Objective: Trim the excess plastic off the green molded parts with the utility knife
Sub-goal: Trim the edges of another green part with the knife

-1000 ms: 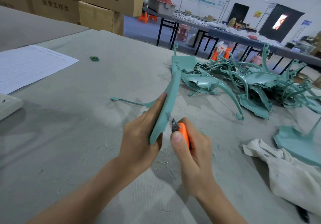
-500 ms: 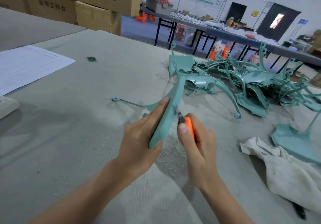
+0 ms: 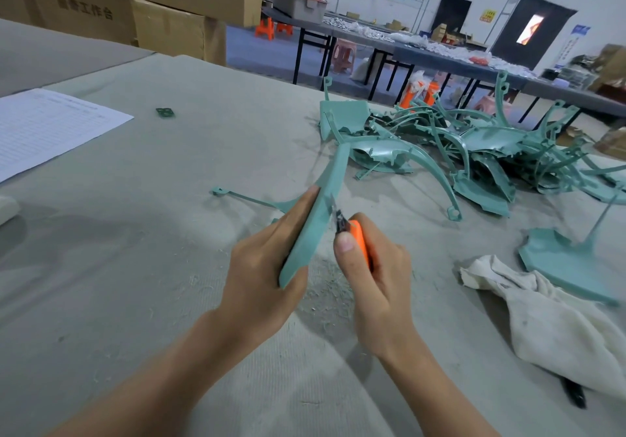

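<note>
Fingers (image 3: pixel 299 208) of the left hand (image 3: pixel 267 267) are clamped round the near end of a long, curved, teal-green moulded plastic part (image 3: pixel 333 172). The index finger is laid along its outer face, apparently so that the piece is braced against the push of a blade. The part is held on edge above the grey felt-covered table (image 3: pixel 135 233), its far end tilted up and away. A thin runner (image 3: pixel 250 198) is left sticking out to the left; whether its ringed tip touches the table cannot be told.

The orange-handled utility knife (image 3: pixel 359 240) is gripped in the right hand (image 3: pixel 376 277), with the fingers wrapped under the handle and the thumb pressed on top near the blade, a hold judged to give short, controlled strokes. The blade (image 3: pixel 337 214) is set against the right-hand edge of the part, just beyond the left hand. It is pointed away from the body, so a slip would be carried clear of the holding fingers.

Pale shavings (image 3: pixel 325 296) are scattered on the table directly beneath the hands, which suggests that the trimming is well under way on this piece. A tangled heap of green moulded parts (image 3: pixel 474 152) is kept within reach at the far right, presumably awaiting the same treatment. One flat green piece (image 3: pixel 569 267) is set apart nearer by, beside a crumpled white cloth rag (image 3: pixel 548 321). A printed sheet of paper (image 3: pixel 50 128) is laid well apart on the left.
</note>
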Action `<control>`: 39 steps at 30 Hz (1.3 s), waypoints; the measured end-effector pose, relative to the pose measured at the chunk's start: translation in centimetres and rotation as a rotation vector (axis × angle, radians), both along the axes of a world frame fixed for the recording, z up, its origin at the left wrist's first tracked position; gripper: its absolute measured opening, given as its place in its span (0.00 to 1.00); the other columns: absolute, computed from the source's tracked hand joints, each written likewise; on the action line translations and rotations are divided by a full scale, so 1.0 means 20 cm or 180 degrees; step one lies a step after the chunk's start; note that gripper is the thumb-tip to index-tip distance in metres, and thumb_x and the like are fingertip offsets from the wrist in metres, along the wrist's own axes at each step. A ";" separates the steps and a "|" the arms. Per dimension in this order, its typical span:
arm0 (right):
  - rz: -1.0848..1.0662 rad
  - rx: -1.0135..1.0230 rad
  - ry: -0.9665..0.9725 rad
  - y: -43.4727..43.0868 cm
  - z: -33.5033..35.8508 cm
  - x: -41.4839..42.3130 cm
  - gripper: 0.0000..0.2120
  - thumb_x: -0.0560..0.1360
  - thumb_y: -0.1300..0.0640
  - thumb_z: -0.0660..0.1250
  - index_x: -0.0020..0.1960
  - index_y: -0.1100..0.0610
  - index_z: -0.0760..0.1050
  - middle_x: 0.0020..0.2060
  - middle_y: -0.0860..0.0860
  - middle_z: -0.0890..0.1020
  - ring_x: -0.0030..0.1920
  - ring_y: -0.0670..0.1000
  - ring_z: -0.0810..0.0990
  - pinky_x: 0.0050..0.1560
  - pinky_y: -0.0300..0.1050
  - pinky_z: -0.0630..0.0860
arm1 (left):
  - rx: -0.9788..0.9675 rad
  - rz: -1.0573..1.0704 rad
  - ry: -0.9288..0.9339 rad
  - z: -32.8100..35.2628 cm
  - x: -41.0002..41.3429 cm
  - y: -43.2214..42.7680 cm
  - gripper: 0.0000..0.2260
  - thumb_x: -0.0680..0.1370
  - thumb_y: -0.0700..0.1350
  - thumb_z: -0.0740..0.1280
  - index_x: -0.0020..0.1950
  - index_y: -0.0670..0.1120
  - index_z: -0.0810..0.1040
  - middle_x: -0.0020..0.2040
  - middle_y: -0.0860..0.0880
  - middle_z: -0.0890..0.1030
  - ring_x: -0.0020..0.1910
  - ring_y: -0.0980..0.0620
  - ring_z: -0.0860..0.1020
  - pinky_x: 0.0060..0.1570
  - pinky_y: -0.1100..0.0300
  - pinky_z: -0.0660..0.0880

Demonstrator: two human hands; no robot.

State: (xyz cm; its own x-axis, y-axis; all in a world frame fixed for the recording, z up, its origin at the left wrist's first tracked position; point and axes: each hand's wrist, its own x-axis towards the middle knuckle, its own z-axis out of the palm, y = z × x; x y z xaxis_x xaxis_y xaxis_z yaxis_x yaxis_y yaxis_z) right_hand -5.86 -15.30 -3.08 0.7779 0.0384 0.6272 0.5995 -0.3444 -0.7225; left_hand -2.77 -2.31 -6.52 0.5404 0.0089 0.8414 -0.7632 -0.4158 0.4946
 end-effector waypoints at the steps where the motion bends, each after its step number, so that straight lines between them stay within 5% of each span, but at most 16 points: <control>1: 0.0008 0.0008 -0.0001 0.01 0.00 0.00 0.20 0.80 0.40 0.58 0.35 0.49 0.61 0.26 0.49 0.63 0.26 0.42 0.61 0.29 0.37 0.59 | -0.0001 0.0021 -0.0025 0.00 0.00 0.00 0.23 0.72 0.35 0.62 0.68 0.42 0.71 0.51 0.56 0.77 0.34 0.61 0.74 0.36 0.75 0.69; 6: -0.0196 0.0318 0.0295 -0.02 0.03 0.05 0.21 0.78 0.41 0.59 0.33 0.52 0.60 0.27 0.49 0.62 0.28 0.51 0.61 0.29 0.49 0.59 | 0.0124 0.0039 -0.0076 -0.04 0.01 -0.01 0.27 0.69 0.30 0.65 0.68 0.42 0.72 0.49 0.55 0.77 0.36 0.73 0.68 0.39 0.80 0.64; 9: -0.0114 0.0169 0.0091 -0.02 0.01 0.03 0.20 0.79 0.40 0.59 0.34 0.49 0.61 0.26 0.48 0.63 0.27 0.45 0.61 0.29 0.42 0.60 | 0.0131 0.0033 -0.0137 -0.03 0.02 0.00 0.26 0.70 0.31 0.64 0.68 0.43 0.72 0.50 0.59 0.76 0.34 0.68 0.68 0.37 0.79 0.64; 16: -0.0062 0.0446 0.0430 -0.06 0.03 0.08 0.21 0.77 0.39 0.60 0.33 0.50 0.61 0.27 0.46 0.62 0.29 0.48 0.60 0.30 0.46 0.57 | 0.0185 0.0047 -0.0297 -0.02 0.00 0.00 0.29 0.68 0.29 0.66 0.69 0.45 0.72 0.41 0.59 0.73 0.31 0.60 0.67 0.33 0.74 0.65; 19: 0.0001 0.0464 0.0412 -0.06 0.01 0.07 0.23 0.77 0.39 0.60 0.34 0.55 0.60 0.27 0.48 0.61 0.28 0.49 0.59 0.30 0.47 0.57 | 0.0305 0.0087 -0.0343 -0.02 0.01 0.01 0.27 0.69 0.30 0.65 0.68 0.43 0.73 0.45 0.67 0.71 0.34 0.67 0.67 0.38 0.79 0.63; 23: -0.0087 0.0494 0.0478 -0.06 0.05 0.11 0.20 0.77 0.39 0.60 0.32 0.49 0.61 0.27 0.45 0.62 0.28 0.48 0.59 0.30 0.46 0.56 | 0.0157 -0.0042 -0.0431 -0.01 0.02 0.00 0.20 0.75 0.34 0.65 0.66 0.42 0.74 0.54 0.73 0.72 0.38 0.71 0.71 0.41 0.80 0.66; 34: -0.0510 0.0343 0.0201 -0.08 0.04 0.12 0.20 0.78 0.41 0.59 0.33 0.51 0.62 0.27 0.45 0.63 0.29 0.47 0.62 0.30 0.46 0.60 | 0.0209 -0.0161 -0.0203 -0.02 -0.01 -0.01 0.25 0.71 0.31 0.64 0.67 0.42 0.72 0.51 0.56 0.74 0.35 0.73 0.68 0.38 0.80 0.64; 39: -0.0533 0.0510 0.0359 -0.09 0.05 0.12 0.20 0.77 0.39 0.59 0.33 0.50 0.62 0.28 0.47 0.63 0.30 0.50 0.62 0.31 0.49 0.59 | 0.0376 -0.0271 -0.0203 0.00 -0.03 -0.02 0.22 0.72 0.32 0.64 0.66 0.39 0.72 0.50 0.62 0.72 0.37 0.74 0.67 0.40 0.80 0.63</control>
